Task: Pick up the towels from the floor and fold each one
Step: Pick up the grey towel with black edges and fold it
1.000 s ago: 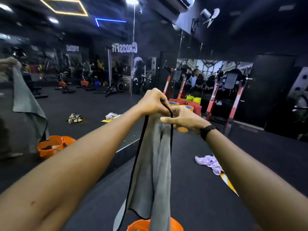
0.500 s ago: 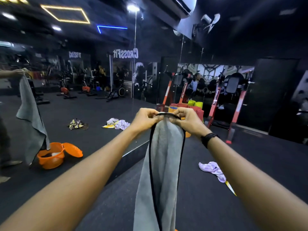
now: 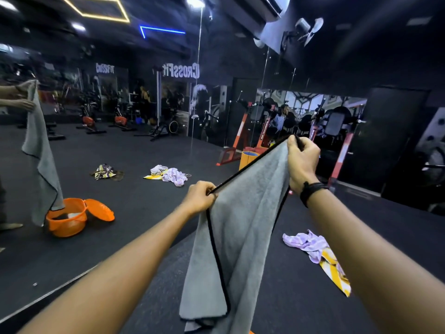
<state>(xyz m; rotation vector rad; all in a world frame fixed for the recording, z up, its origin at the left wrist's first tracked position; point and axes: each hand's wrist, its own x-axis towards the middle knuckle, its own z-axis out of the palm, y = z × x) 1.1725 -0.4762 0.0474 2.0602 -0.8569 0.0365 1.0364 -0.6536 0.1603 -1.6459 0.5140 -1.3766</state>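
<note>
Both hands, left hand (image 3: 198, 197) and right hand (image 3: 302, 159), pinched grey towel (image 3: 240, 225) top hem, stretched taut; fold step underway; next: bring corners together.

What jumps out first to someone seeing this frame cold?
The grey towel with black edging, stretched mid-frame between the left hand and the higher right hand, each pinching its top edge. Next, the orange basket reflected in the mirror at left, and the lilac and yellow towels crumpled on the floor at right.
</note>
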